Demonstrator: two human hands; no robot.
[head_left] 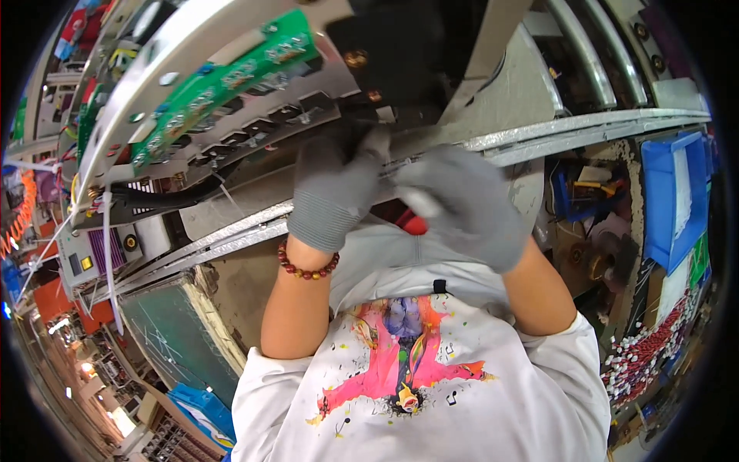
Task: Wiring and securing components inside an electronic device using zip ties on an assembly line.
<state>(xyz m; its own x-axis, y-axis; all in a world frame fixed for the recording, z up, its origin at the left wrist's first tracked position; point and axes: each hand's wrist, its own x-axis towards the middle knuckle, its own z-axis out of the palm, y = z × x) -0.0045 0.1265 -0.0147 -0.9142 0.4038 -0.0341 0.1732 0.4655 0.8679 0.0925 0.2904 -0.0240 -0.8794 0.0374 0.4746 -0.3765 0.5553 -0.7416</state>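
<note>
Both my hands wear grey knit gloves and work at the near edge of a large metal-framed unit point(454, 138). My left hand point(335, 177) reaches over this edge, its thumb up and its fingers lost in the dark interior. Close beside it on the right, my right hand point(462, 204) is blurred, with its fingers curled in towards the left hand. Whatever it pinches is hidden or too small to name. A green circuit board point(231, 81) with soldered parts lies inside the unit, left of my hands. Below the hands shows a red object point(412, 223), mostly covered.
Silvery rails point(585, 127) run across in front of me. A black cable point(169, 198) and white cable tie point(108, 262) are at the left. On the right stand a blue bin point(673, 200) and a bundle of red wires with white connectors point(647, 350). A green-topped surface point(165, 331) is lower left.
</note>
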